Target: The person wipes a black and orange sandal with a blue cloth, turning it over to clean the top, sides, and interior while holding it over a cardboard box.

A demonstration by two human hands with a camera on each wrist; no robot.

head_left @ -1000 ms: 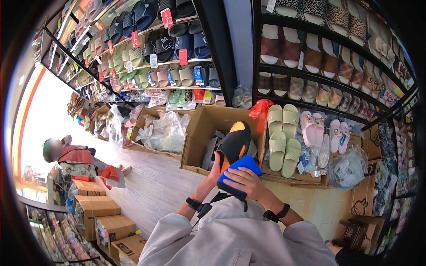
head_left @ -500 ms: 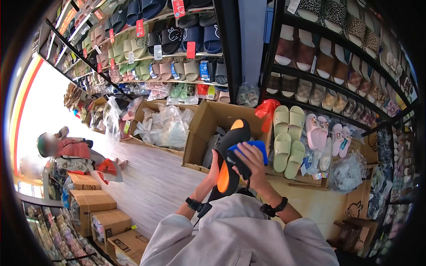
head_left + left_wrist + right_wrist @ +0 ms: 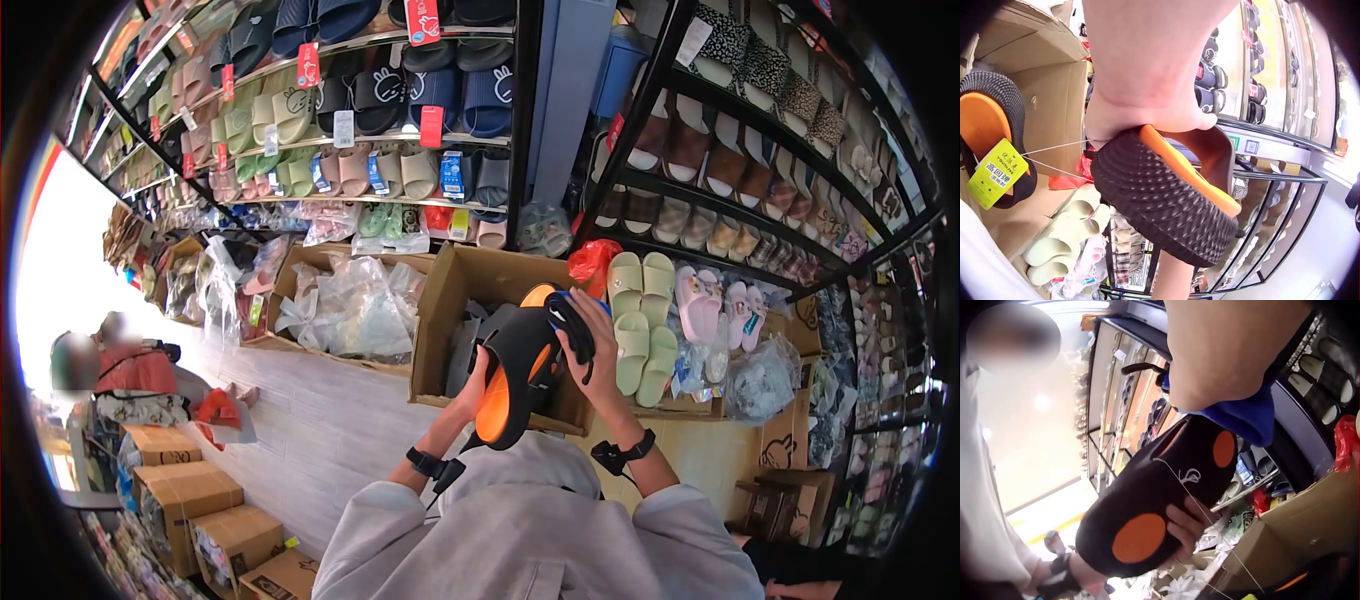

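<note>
My left hand [image 3: 474,388] grips the side of a black slipper [image 3: 520,345] with an orange insole [image 3: 500,410], held tilted over an open carton. Orange round patches show on its sole [image 3: 1138,537] in the right wrist view. My right hand [image 3: 600,350], at the slipper's far end, holds a blue cloth-like pad [image 3: 1250,419] with a black strap [image 3: 572,325], largely hidden by the hand in the head view. A matching slipper [image 3: 1013,103] with a yellow-green tag [image 3: 999,174] appears in the left wrist view; thin white string runs from there toward the held one.
The open carton [image 3: 432,325] stands below my hands. Plastic bags fill another box [image 3: 350,300] on its left. Green slippers [image 3: 640,330] and pink slippers [image 3: 700,300] lie on the right. Racks of slippers rise behind; closed cartons [image 3: 185,495] line the floor at left, near people.
My right hand has carried the blue pad from the slipper's near part to its far right end. The slipper has turned, showing more of its insole. The head view has shifted.
</note>
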